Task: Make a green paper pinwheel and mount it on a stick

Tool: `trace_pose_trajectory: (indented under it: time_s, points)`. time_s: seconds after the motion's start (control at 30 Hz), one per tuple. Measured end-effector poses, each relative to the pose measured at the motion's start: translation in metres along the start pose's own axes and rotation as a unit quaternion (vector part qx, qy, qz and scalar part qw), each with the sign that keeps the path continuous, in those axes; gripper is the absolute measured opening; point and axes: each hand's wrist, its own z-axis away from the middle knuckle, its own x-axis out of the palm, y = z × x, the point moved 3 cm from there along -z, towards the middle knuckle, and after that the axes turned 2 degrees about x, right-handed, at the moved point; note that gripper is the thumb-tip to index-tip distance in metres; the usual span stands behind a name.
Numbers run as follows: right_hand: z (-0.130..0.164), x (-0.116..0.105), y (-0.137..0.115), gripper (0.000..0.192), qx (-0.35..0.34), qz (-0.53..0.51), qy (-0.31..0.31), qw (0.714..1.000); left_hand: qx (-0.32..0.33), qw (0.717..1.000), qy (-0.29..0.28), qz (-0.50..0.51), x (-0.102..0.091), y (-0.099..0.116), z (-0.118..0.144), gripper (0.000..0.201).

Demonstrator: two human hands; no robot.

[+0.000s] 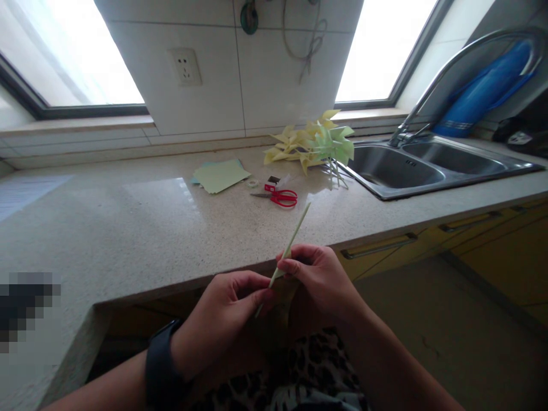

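My left hand (233, 311) and my right hand (323, 279) are close together just in front of the counter's edge. Between them is a pale green piece of paper (298, 227), seen nearly edge-on as a thin slanting strip. My left thumb and fingers pinch its lower part, while those of my right hand press it higher up. The rest of the paper is hidden or in shadow. Beyond lie red-handled scissors (285, 198), a small red box (270, 186), a roll of tape (252, 183) and a stack of pale green paper (220, 175).
Several yellow and green paper pinwheels (308, 142) on sticks lie by the double sink (381, 191) with its curved tap (432, 74). A printed sheet (32, 191) is at the left on the stone counter (141, 245). Drawers with metal handles (379, 245) are below.
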Motion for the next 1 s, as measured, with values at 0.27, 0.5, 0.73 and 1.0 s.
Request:
trace_pose_trajectory:
  time_s: [0.27,0.5,0.73,1.0]
  points:
    - [0.002,-0.002,-0.008,0.007,-0.012,0.001,-0.027,1.0,-0.038,0.992,-0.043,0.117,0.007,0.001,0.001,0.022]
    - [0.001,-0.002,-0.007,0.013,0.018,-0.051,-0.063,0.997,-0.085,0.97,-0.1,0.205,0.01,-0.003,0.002,0.026]
    - [0.001,0.001,-0.005,0.013,0.018,0.017,-0.073,0.997,0.011,0.999,-0.036,0.034,-0.002,0.003,-0.001,0.026]
    - [0.003,0.014,-0.005,0.014,0.007,0.078,-0.065,0.995,-0.001,0.999,0.016,0.039,-0.008,-0.001,-0.002,0.024]
